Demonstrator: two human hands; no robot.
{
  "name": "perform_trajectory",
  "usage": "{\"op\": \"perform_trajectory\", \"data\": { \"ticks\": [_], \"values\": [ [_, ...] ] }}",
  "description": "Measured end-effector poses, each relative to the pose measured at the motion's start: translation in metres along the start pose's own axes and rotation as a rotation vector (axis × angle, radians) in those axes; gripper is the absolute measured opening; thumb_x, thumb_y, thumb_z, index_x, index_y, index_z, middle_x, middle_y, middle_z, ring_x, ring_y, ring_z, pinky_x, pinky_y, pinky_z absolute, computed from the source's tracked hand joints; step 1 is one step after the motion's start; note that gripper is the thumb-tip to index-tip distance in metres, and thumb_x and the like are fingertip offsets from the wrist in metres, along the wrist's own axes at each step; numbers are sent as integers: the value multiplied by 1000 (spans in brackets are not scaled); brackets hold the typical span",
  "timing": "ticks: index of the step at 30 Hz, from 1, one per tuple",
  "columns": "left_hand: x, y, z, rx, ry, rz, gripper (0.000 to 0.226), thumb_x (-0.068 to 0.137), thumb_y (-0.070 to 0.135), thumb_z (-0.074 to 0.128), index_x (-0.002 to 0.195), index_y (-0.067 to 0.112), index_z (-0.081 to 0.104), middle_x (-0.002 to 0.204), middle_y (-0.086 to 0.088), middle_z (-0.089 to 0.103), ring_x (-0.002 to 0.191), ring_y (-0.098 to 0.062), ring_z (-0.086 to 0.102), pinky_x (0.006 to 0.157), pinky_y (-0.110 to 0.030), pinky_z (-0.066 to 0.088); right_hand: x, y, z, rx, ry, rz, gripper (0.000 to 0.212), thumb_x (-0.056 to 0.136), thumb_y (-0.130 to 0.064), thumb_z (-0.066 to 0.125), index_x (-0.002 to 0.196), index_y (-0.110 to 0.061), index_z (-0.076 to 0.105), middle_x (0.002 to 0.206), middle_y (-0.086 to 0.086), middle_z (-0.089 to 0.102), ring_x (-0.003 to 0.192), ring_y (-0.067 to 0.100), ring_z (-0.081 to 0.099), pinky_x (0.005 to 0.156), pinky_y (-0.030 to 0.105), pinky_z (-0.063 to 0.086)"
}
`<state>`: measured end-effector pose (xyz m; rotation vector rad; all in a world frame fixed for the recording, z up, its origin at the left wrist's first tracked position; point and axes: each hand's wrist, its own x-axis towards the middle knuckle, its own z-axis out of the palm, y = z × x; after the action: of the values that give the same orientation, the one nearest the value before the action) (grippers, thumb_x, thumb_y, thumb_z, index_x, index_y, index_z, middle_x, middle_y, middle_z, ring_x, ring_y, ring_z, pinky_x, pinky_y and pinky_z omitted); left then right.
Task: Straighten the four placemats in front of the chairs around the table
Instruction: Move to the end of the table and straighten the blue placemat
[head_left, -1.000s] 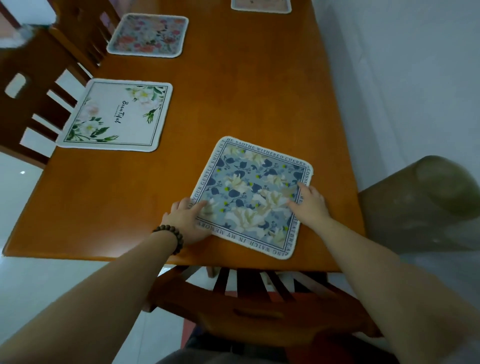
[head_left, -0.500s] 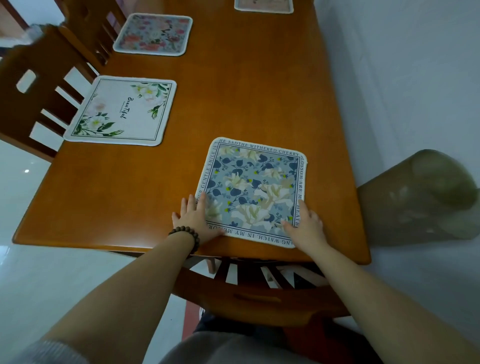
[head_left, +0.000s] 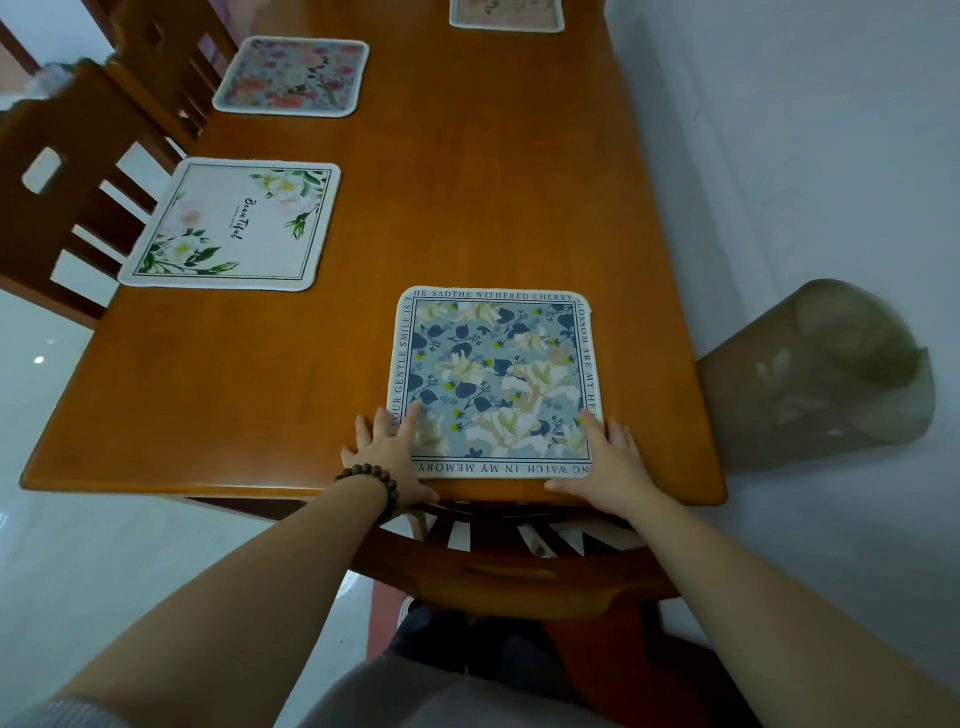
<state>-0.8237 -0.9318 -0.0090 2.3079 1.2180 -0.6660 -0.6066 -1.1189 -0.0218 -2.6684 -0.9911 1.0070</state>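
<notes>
A blue floral placemat (head_left: 493, 379) with a lettered border lies square to the near edge of the wooden table (head_left: 467, 208). My left hand (head_left: 387, 457) rests flat on its near left corner, fingers spread. My right hand (head_left: 605, 462) presses flat on its near right corner. A white placemat (head_left: 234, 226) with green leaves lies at the left side. Further back, a pink floral placemat (head_left: 292, 77) sits on the left. A fourth placemat (head_left: 506, 14) is cut off at the far end.
A wooden chair back (head_left: 514, 566) stands right below the near table edge. Two more wooden chairs (head_left: 67, 171) line the left side. A translucent brownish bin (head_left: 826, 374) stands on the floor at the right, close to the table corner.
The blue placemat has been turned from a skewed angle to square with the table edge. Both hands slid from mid-mat back to its near corners.
</notes>
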Motion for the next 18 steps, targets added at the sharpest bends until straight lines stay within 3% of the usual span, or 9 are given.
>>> {"op": "perform_trajectory", "data": {
  "ticks": [6, 18],
  "values": [
    [-5, 12, 8, 104, 9, 26, 127, 63, 57, 80, 147, 41, -14, 158, -15, -14, 144, -33, -13, 112, -62, 13, -12, -2, 8, -135, -29, -6, 126, 61, -58, 80, 149, -37, -7, 156, 15, -20, 144, 33, -14, 114, 55, 3],
    [-7, 13, 10, 120, 58, 61, 107, 65, 49, 81, 146, 34, 12, 152, -20, 11, 143, -39, 2, 108, -63, 24, -19, -15, 10, -212, 55, -19, 98, 75, -46, 75, 148, -27, 12, 153, 30, 1, 142, 44, 1, 116, 53, 13]
  ]
}}
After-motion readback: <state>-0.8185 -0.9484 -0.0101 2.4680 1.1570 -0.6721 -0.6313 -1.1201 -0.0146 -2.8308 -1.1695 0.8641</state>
